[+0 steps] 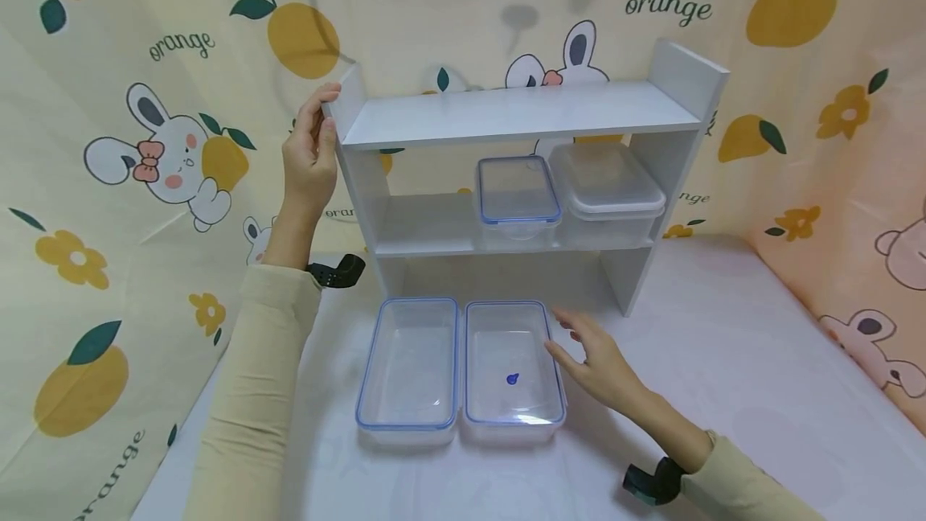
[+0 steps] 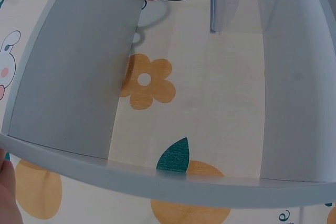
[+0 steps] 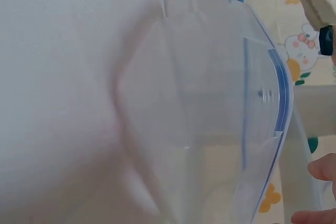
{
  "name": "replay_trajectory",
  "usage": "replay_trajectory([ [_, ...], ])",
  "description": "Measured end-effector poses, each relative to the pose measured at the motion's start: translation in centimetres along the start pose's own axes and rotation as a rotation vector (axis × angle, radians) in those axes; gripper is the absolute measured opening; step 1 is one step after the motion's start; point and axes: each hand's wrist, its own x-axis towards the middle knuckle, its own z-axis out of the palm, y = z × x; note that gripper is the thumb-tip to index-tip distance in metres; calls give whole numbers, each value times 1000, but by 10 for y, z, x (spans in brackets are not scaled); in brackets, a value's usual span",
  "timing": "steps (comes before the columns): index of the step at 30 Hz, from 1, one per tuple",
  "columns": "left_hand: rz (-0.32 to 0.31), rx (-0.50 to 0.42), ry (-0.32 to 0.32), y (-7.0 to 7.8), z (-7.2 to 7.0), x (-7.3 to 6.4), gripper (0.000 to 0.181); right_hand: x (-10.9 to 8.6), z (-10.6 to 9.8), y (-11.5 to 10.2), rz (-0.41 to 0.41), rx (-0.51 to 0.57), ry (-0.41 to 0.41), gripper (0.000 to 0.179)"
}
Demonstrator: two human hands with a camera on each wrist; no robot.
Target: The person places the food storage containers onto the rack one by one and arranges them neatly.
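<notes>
My left hand (image 1: pixel 311 151) grips the upper left side panel of a white two-tier shelf (image 1: pixel 521 115), with the thumb on the front. In the left wrist view, part of that hand (image 2: pixel 7 195) shows at the lower left, by the shelf's edge. Two clear plastic food containers with blue-edged lids lie side by side before the shelf, a left one (image 1: pixel 407 428) and a right one (image 1: pixel 514 428). Fingers spread, my right hand (image 1: pixel 604 364) is at the right container's right rim. The right wrist view shows a container's side (image 3: pixel 210 103) up close.
On the shelf's middle board stand a blue-rimmed container (image 1: pixel 517 190) and a white-lidded container (image 1: pixel 611 179), toward the right. A small blue mark (image 1: pixel 512 379) shows in the right front container. White cloth (image 1: pixel 723 392) covers the table; a patterned curtain (image 1: pixel 448 14) hangs behind.
</notes>
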Motion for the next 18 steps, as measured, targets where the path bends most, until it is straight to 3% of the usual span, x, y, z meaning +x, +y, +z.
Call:
replay_trajectory([
  [4, -9, -7, 3, 2, 0, 0, 34, -3, 0, 4, 31, 78, -25, 45],
  [13, -6, -5, 1, 0, 0, 1, 34, -11, 0, 13, 85, 130, -70, 44],
  [18, 2, 2, 3, -1, 0, 1, 34, -14, -1, 15, 194, 190, -125, 41],
])
